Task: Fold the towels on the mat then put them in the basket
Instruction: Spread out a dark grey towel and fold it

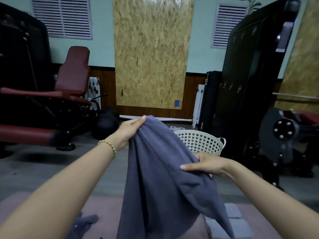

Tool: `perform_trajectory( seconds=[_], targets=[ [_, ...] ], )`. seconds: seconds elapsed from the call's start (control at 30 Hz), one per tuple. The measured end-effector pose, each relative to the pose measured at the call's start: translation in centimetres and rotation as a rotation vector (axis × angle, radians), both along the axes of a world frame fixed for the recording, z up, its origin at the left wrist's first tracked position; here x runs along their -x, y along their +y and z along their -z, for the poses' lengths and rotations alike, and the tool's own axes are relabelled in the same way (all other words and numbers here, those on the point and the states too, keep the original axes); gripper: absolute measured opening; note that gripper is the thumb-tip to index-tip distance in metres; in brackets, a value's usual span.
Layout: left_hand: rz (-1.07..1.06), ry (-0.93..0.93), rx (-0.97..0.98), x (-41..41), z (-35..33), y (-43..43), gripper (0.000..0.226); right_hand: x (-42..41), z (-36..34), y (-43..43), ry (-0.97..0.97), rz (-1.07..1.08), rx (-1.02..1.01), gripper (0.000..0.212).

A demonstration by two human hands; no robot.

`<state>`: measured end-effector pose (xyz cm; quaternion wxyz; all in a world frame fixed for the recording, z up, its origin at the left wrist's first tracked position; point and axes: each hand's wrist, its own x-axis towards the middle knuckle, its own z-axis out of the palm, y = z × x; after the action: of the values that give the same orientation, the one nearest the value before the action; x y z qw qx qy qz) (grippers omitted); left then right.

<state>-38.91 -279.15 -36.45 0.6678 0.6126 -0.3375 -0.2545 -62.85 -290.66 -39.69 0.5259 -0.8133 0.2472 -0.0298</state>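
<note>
The left hand [131, 131] pinches the top edge of the slate-blue terry towel [155, 178] between thumb and curled fingers, raised high so the cloth hangs free. The right hand [207, 165] grips a bunched side edge lower down, probably seeking a corner so the towel can be spread. The towel drapes down over the pink floor mat [107, 202], where the folding would happen. The white plastic basket with heart-shaped holes [202, 142] stands just beyond the mat, near enough to take folded towels.
</note>
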Motion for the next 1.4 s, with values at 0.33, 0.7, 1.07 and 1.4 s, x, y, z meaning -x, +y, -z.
perform_trajectory(
  seconds=[0.33, 0.7, 1.07, 1.4],
  targets=[
    [-0.049, -0.302, -0.273, -3.4, 6.5, -2.7, 0.033, 1.8, 6.4, -0.5, -0.138, 0.199, -0.167, 0.032],
    [0.154, 0.072, -0.305, 10.4, 22.3, -19.9, 0.02, 12.5, 21.4, -6.3, -0.2, 0.605, -0.49, 0.035],
    [0.498, -0.152, -0.296, 24.4, 37.7, -36.6, 0.02, 22.9, 35.7, -14.0, -0.223, 0.864, -0.871, 0.036],
    [0.875, -0.854, -0.646, 28.6, 59.8, -26.0, 0.062, 28.8, 57.1, -12.5, 0.342, 1.392, -0.2, 0.036]
  ],
)
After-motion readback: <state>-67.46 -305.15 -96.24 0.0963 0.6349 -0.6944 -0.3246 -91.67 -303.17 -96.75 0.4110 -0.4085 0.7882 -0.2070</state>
